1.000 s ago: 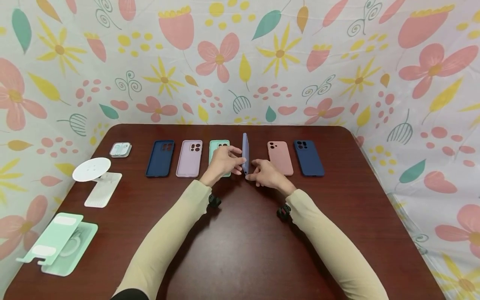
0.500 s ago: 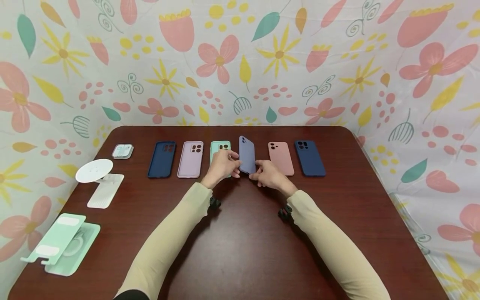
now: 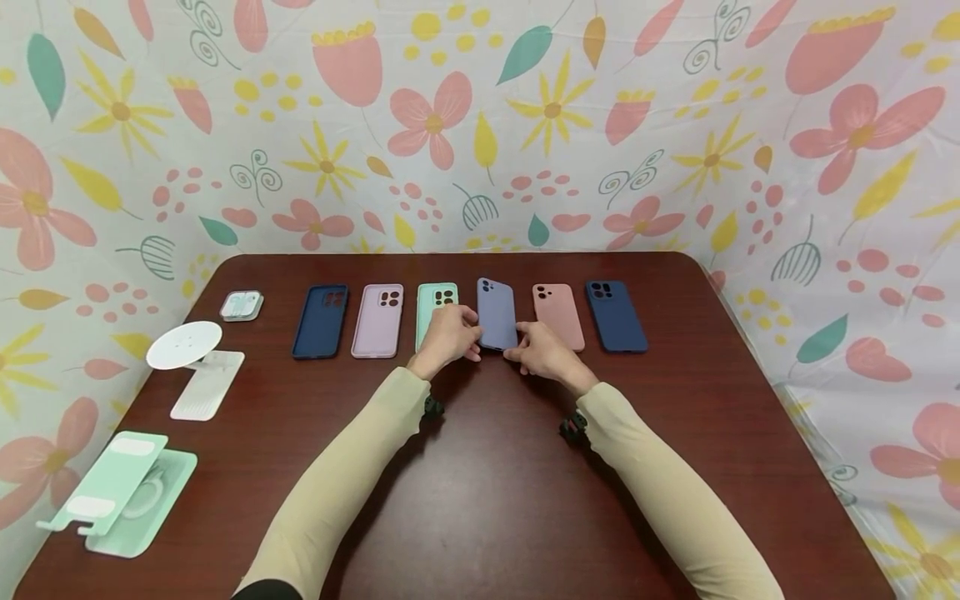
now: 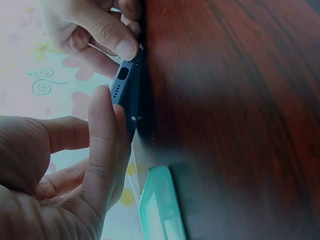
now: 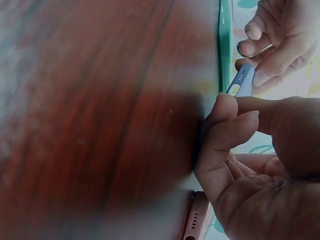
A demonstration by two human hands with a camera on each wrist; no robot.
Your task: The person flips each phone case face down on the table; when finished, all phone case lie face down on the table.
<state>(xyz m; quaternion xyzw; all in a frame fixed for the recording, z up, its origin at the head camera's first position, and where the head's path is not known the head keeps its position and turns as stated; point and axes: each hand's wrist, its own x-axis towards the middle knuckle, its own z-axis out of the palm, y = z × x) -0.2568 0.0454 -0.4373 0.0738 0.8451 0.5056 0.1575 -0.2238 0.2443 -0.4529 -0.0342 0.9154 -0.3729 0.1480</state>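
A lavender-blue phone case (image 3: 497, 315) lies between both hands in the head view, its back with the camera holes facing up, slightly tilted off the table. My left hand (image 3: 448, 335) pinches its left edge near the lower corner; the left wrist view shows the port cut-out in the case's bottom edge (image 4: 122, 75). At the lower right corner my right hand (image 3: 549, 350) grips the case between thumb and finger. A mint green phone case (image 3: 429, 302) lies partly hidden behind the left hand. Just right of the right hand rests a pink phone case (image 3: 558, 315).
Dark blue (image 3: 320, 323) and pale lilac (image 3: 378, 322) phone cases lie left in the row, another blue case (image 3: 617, 317) at its right end. At the table's left stand a white stand (image 3: 208, 385), a mint green stand (image 3: 142, 500) and a small clear box (image 3: 242, 306).
The lavender-blue phone case has turned from standing on its long edge to lying nearly flat, back upward. Both hands have stayed at its lower end, moving only slightly.
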